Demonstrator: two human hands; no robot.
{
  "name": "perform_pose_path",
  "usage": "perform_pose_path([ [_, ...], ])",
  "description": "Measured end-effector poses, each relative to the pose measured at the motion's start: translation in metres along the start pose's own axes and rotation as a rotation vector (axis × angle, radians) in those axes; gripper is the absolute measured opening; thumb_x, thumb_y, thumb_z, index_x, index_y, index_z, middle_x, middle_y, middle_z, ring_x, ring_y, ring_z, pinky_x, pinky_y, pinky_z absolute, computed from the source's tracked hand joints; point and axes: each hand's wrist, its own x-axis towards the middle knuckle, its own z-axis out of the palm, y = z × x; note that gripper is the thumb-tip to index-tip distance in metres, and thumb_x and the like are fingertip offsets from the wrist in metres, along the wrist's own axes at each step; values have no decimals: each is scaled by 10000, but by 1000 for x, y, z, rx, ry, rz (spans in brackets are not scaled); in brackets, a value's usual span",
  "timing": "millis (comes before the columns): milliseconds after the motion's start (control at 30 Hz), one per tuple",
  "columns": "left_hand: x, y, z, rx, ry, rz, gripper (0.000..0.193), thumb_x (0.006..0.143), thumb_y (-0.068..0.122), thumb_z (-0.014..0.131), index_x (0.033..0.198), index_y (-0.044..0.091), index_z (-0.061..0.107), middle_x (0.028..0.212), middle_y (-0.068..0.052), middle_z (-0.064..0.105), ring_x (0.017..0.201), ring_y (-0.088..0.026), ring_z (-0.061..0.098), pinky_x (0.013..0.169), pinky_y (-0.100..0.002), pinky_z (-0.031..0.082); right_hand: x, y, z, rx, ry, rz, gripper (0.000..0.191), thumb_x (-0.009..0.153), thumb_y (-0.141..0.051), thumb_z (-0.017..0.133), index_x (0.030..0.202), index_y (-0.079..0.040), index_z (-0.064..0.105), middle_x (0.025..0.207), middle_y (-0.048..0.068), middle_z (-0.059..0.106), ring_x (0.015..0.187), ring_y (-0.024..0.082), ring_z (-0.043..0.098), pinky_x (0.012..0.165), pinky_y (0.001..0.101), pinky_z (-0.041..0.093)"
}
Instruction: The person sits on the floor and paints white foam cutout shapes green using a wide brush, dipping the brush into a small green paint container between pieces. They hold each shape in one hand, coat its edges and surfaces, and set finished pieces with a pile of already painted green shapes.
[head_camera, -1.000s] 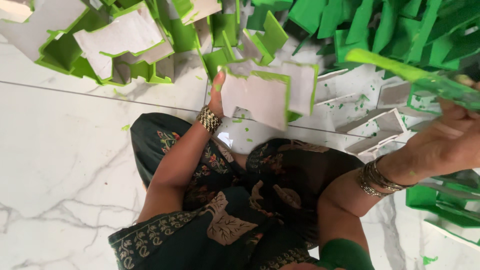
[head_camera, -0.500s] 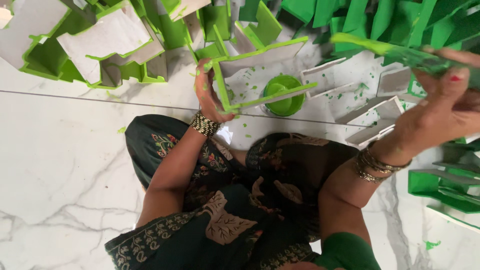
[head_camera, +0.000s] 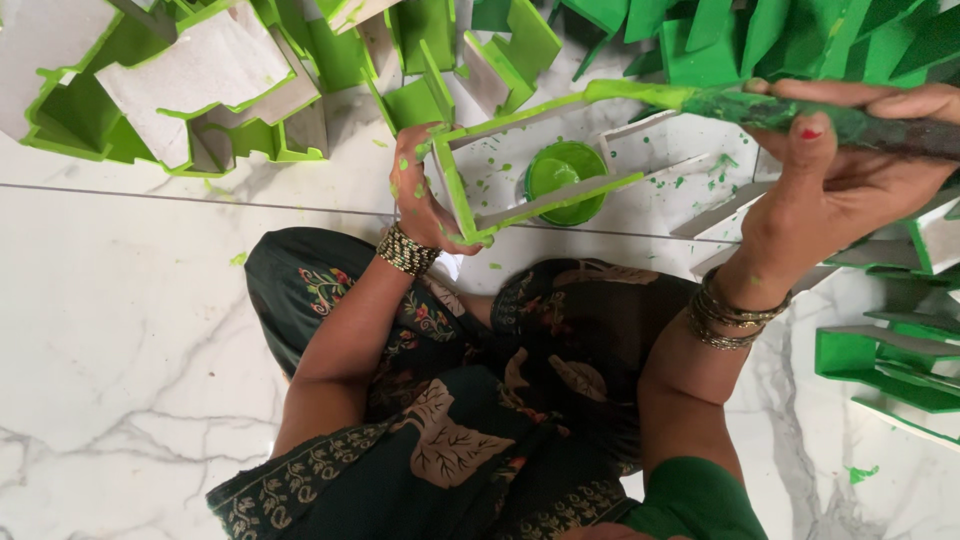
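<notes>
- Left hand, paint-flecked, fingers closed around the near left corner of a white frame piece with green-painted edges, held tilted above the floor, centre of view.
- Right hand, fingers wrapped tight round the dark handle of a paintbrush; green-loaded tip touching the far edge of the frame piece.
- Small round paint pot of green paint, seen through the frame opening, resting on the floor just beyond the knees.
- White marble floor with grey veins, one straight tile joint crossing left to right; green drips scattered near the pot.
- Painted green pieces heaped at far right, a further stack at near right.
- Mixed white and green pieces piled at far left.
- Dark floral dress over folded legs, near centre; bangles on both wrists.
</notes>
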Motion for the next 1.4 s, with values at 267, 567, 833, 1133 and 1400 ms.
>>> perform_pose_path([
  [267,-1,0,1,0,36,-71,1095,545,563,868,1417,41,461,1314,-187,532,1220,-360,598,1010,-454,526,6,-9,-14,-174,46,-9,420,1227,-151,728,1351,34,371,1193,263,660,1009,320,736,889,445,746],
  [567,-8,-4,9,-40,103,-116,1029,693,577,819,1453,8,420,1362,-168,490,1196,-291,597,1029,-396,536,3,-1,-2,-69,98,-43,504,1166,-157,737,1345,4,293,1179,297,692,958,340,740,802,454,695],
  [833,-21,-34,20,-640,224,-349,1035,856,693,718,1560,33,346,1484,-137,447,1385,-267,506,1183,-417,459,5,4,-14,-135,63,-53,481,1228,-143,716,1351,16,279,1214,273,652,1005,345,734,843,450,729],
  [1133,-25,-76,43,-1779,205,-1014,619,1060,553,505,1414,50,580,1308,-132,694,1178,-281,679,1065,-456,538,3,9,-51,219,48,96,363,1251,-198,647,1194,146,546,1059,253,618,906,338,702,792,425,661],
  [1400,-24,-76,47,-1762,34,-1141,617,1004,557,544,1339,45,619,1295,-141,693,1180,-285,680,1088,-447,525,-13,3,-55,308,-20,-16,292,1195,-201,575,1197,83,505,991,256,597,758,337,691,747,434,648],
])
